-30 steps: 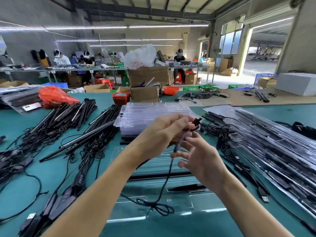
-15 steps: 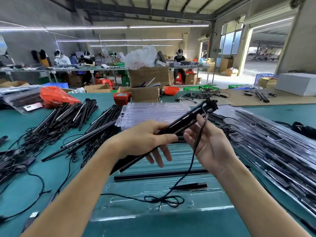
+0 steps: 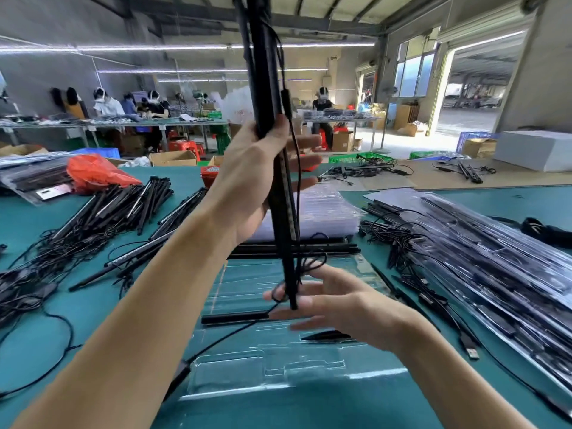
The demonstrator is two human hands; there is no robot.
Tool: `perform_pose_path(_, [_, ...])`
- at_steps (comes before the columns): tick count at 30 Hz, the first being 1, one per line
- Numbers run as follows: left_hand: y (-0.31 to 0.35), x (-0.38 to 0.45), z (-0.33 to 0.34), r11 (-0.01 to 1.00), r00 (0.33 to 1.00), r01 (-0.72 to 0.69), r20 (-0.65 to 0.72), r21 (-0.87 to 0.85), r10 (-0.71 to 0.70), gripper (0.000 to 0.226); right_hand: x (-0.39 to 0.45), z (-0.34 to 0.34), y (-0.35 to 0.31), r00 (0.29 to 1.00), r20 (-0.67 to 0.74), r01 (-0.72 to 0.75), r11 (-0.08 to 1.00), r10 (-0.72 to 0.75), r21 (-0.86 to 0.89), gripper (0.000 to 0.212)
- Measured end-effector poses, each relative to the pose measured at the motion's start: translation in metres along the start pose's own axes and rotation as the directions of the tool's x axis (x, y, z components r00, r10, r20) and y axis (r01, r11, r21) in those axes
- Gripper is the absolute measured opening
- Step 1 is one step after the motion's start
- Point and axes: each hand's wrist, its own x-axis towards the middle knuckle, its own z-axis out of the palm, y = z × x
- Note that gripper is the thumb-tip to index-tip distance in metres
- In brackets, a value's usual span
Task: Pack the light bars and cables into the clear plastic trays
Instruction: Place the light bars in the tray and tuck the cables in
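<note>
So right in front of you there's a clear tray (image 3: 247, 371) lying flat on the green table (image 3: 77, 320), with one black bar (image 3: 235, 318) already lying across it and a small black piece (image 3: 328, 335) sitting in a pocket closer to you. Your right hand (image 3: 346, 300) hovers just above it, fingers spread loose and mostly straight, fingertips touching the bottom end of the light bar (image 3: 266, 103) you're holding upright. A bundled cable (image 3: 306, 264) dangles beside that lower end. Your left hand (image 3: 257, 178) is higher up, thumb and palm wrapped round the bar's middle, though the fingers behind it poke out fairly straight. The bar's top runs out of view. Behind that sits a stack of empty trays (image 3: 328, 212), loose bars (image 3: 123, 205) piled to the left, packed trays (image 3: 495, 258) to the right.
</note>
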Motion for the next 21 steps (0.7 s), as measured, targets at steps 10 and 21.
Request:
perform_pose_path(10, [0.006,0.005,-0.028,0.999,0.977,-0.03,-0.21,-0.015,0.026,0.018,-0.014,0.003,-0.031,0.96,0.009,0.251,0.874,-0.28,0.416,0.067])
perform_pose_path(21, [-0.069,-0.021,-0.067,0.954,0.88,0.273,-0.37,-0.122,-0.298,0.039,-0.024,-0.035,-0.07,0.732,-0.586,0.625,0.686,-0.347,0.374,0.006])
